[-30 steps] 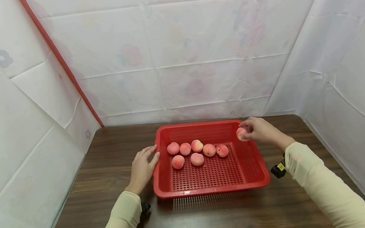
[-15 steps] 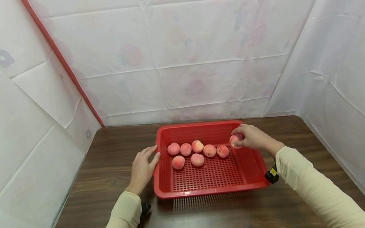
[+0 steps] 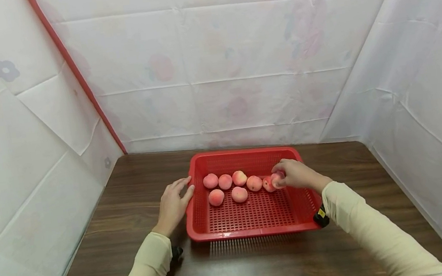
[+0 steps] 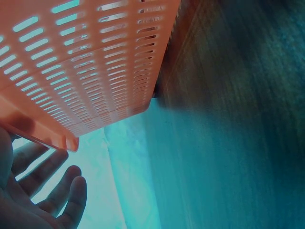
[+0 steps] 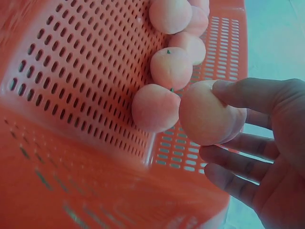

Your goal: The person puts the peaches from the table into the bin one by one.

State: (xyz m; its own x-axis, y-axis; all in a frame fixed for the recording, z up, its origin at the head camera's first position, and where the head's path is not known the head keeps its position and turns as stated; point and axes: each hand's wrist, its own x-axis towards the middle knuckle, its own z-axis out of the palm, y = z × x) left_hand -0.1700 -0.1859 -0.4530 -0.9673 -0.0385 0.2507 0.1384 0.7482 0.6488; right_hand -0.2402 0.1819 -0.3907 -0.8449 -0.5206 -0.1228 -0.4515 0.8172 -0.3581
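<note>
A red perforated plastic basket stands on the table with several pink-yellow peaches inside. My right hand is over its right part and grips a peach between thumb and fingers. The held peach is right beside another peach, the rightmost of the back row; whether they touch I cannot tell. Two peaches sit in front, one a pink peach at left, the other a paler peach. At the basket's left rim my left hand rests with relaxed, spread fingers; the left wrist view shows its fingertips at the rim's underside.
The brown wooden table extends around the basket. White printed sheeting rises behind it and on both sides. A red strip runs down the back left corner. Black wrist cameras, one a right camera, are strapped to both wrists.
My right hand has moved left and down into the basket with its peach, from the right rim to beside the back row. My left hand has stayed at the left rim.
</note>
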